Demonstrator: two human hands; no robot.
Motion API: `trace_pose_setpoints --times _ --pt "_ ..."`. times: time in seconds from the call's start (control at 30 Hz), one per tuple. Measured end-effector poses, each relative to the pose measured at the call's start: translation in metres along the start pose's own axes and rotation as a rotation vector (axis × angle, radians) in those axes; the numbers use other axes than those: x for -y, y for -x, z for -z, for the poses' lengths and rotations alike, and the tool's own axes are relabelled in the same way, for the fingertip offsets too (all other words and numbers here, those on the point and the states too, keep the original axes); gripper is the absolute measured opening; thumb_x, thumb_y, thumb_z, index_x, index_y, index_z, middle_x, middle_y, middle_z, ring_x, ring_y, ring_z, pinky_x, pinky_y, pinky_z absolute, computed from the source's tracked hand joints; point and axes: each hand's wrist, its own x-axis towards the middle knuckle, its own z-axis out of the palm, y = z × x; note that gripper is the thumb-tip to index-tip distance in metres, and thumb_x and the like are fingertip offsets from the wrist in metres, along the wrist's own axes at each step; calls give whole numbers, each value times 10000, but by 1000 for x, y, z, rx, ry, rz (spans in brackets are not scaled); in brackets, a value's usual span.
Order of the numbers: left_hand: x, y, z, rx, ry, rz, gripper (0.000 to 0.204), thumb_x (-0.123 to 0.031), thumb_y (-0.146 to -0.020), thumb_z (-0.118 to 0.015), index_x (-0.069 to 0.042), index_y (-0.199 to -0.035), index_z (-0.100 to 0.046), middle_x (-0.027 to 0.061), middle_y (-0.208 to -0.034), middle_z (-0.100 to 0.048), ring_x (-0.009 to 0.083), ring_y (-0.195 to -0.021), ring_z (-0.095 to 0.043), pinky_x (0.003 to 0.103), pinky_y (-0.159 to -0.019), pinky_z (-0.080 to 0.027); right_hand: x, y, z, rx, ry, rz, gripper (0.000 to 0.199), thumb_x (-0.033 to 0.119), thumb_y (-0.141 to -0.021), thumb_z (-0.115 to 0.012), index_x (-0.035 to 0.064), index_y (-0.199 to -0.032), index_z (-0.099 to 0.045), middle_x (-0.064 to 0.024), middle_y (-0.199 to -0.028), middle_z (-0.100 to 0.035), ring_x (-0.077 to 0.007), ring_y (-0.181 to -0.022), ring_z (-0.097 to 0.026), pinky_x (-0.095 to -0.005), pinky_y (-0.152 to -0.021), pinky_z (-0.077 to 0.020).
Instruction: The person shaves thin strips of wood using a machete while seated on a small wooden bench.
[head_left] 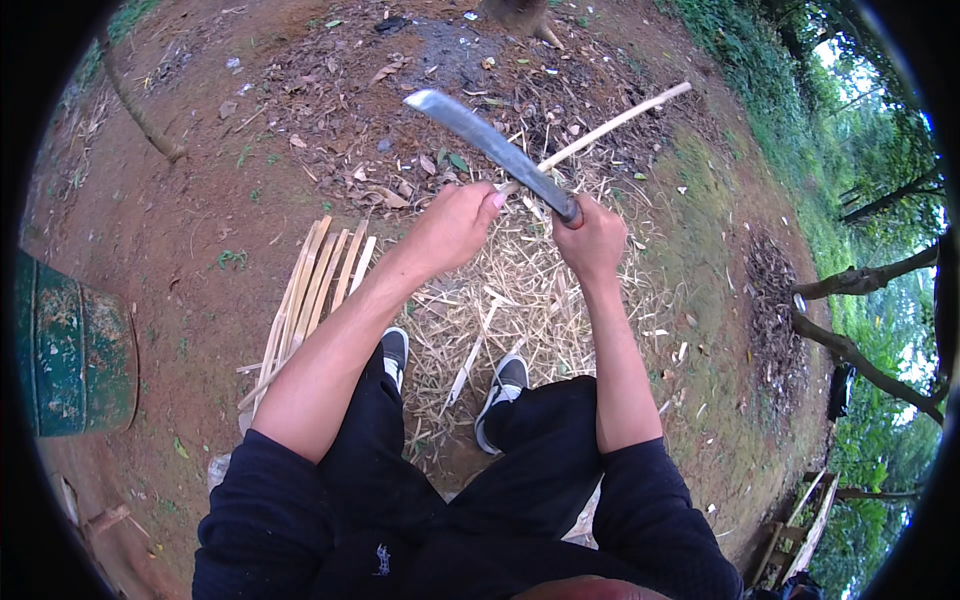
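Observation:
My right hand (592, 238) is closed round the dark handle of a machete (490, 142), whose long curved blade slants up to the left. Closed on the near end of a pale wooden stick (615, 124) is my left hand (455, 228). The stick runs up and to the right, away from me. Near my right hand the blade crosses over the stick; whether its edge bites into the wood cannot be made out. My left fingers hide the stick's near end.
Pale shavings (540, 300) cover the ground between and beyond my shoes (505, 390). Several split wooden strips (318, 270) lie to my left. A green metal drum (80, 345) stands at the far left. A thin trunk (140, 110) rises at upper left; branches (865, 280) reach in from the right.

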Motion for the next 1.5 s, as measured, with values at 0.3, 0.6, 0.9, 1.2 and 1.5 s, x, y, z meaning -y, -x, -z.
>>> trace_pose_setpoints --times 0.3,0.6,0.9,1.2,1.5 --pt "5 12 9 65 -43 98 279 -219 -1022 -508 17 -886 -568 208 -649 -565 390 -596 -553 496 -584 -396 -52 -8 -6 -31 -26 -458 153 195 -802 -673 51 -752 -661 -102 -600 -650 -232 -550 -660 -389 -574 -503" --pt "12 6 12 59 -100 120 294 -179 -1019 -479 47 -885 -611 248 -737 -631 436 -740 -638 522 -707 -466 -22 2 3 90 -254 -237 216 199 -788 -703 54 -673 -590 -74 -539 -591 -198 -456 -589 -356 -484 -456" --pt "10 -1 0 102 85 135 356 -193 -1023 -437 42 -824 -615 180 -693 -629 338 -688 -651 482 -694 -484 14 -3 -17 -20 -137 149 193 155 -752 -719 104 -657 -557 -48 -556 -611 -162 -456 -600 -335 -449 -461" --pt "10 2 17 199 -93 190 365 -197 -1021 -447 52 -808 -608 214 -703 -636 363 -678 -643 503 -689 -471 -9 0 -11 28 -91 26 221 191 -793 -716 111 -648 -570 -17 -503 -562 -144 -432 -568 -327 -442 -442" --pt "29 1 28 74 -16 231 403 -283 -1026 -439 11 -774 -553 102 -656 -548 235 -622 -515 435 -632 -407 -50 6 -30 17 -76 -59 196 211 -756 -714 93 -676 -579 -89 -534 -592 -281 -507 -629 -410 -517 -493"
